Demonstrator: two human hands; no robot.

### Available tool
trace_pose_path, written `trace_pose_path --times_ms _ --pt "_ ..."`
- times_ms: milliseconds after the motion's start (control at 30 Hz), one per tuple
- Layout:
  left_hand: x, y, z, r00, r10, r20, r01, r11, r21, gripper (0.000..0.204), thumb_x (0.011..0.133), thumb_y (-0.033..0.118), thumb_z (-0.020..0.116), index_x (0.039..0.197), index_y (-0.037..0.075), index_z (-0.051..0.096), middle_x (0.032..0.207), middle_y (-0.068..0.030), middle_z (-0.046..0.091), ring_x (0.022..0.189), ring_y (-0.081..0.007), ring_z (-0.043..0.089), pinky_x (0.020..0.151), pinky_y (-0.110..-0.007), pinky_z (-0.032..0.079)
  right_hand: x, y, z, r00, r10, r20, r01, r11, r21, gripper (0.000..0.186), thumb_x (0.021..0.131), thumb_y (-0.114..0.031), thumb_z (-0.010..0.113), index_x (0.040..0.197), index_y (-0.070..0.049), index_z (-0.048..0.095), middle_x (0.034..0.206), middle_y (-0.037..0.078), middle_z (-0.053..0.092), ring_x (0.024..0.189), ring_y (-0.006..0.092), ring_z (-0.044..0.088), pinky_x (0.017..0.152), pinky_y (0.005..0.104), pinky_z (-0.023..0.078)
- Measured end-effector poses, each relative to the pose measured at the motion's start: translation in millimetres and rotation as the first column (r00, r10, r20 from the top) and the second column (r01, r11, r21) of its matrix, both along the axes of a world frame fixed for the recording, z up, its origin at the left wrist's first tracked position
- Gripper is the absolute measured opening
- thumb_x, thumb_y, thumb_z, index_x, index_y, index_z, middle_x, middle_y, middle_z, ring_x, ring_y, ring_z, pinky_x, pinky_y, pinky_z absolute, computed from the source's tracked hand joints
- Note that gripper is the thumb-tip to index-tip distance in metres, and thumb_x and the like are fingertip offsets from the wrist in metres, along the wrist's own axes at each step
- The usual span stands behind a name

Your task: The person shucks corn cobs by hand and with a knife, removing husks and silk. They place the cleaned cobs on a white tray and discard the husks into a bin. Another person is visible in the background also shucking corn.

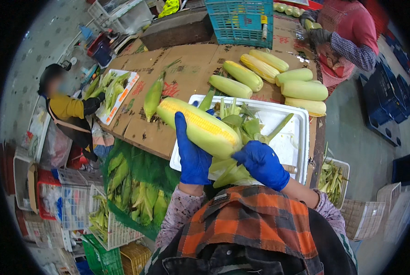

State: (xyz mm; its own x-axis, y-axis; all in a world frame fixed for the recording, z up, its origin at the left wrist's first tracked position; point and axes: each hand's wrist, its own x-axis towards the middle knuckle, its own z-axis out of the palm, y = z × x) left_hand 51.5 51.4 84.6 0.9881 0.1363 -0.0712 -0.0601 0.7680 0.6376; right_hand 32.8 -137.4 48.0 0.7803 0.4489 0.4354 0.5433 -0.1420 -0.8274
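Note:
My left hand (193, 153), in a blue glove, is wrapped round a large ear of corn (200, 128). A strip of yellow kernels shows along the ear between pale green husk layers. At the ear's near end my right hand (262, 166), also blue-gloved, is closed in a pinch on husk. Loose pale husk leaves (230, 173) hang just below the fingers. Beneath both hands stands a white foam tray (299, 133) holding torn husk pieces (248, 126). A short wooden handle (289, 168) shows beside my right hand; whether it is held is hidden.
Several trimmed ears (304, 90) lie at the cardboard-covered table's (191, 68) far right, one unhusked ear (153, 98) at left. Unhusked corn fills a green net (138, 197) below left. A blue crate (239, 23) stands behind. Co-workers stand left (65, 107) and far right (351, 27).

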Motion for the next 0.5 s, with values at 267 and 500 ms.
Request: trace_pose_path --times_ms 267,500 --pt "50 43 -6 0.976 0.218 -0.028 -0.219 0.975 -0.042 0.062 0.091 0.061 0.055 0.124 0.008 0.053 0.110 -0.0141 0.063 0.098 -0.0276 0.063 0.090 -0.045 0.052 -20 -8 10 0.914 0.254 0.316 -0.057 0.852 -0.521 0.022 0.088 -0.026 0.068 0.104 -0.012 0.071 0.081 0.008 0.066 0.076 0.0267 0.064 0.068 0.0361 0.052" --pt "28 32 14 0.992 0.123 -0.036 -0.120 0.990 0.071 0.072 0.090 0.061 0.058 0.134 0.007 0.043 0.124 -0.0147 0.054 0.109 -0.0295 0.057 0.095 -0.047 0.049 32 -20 2 0.935 -0.351 0.054 0.354 0.934 -0.051 0.055 0.088 -0.025 0.073 0.137 -0.009 0.053 0.130 0.015 0.061 0.101 0.0232 0.068 0.084 0.0337 0.053"
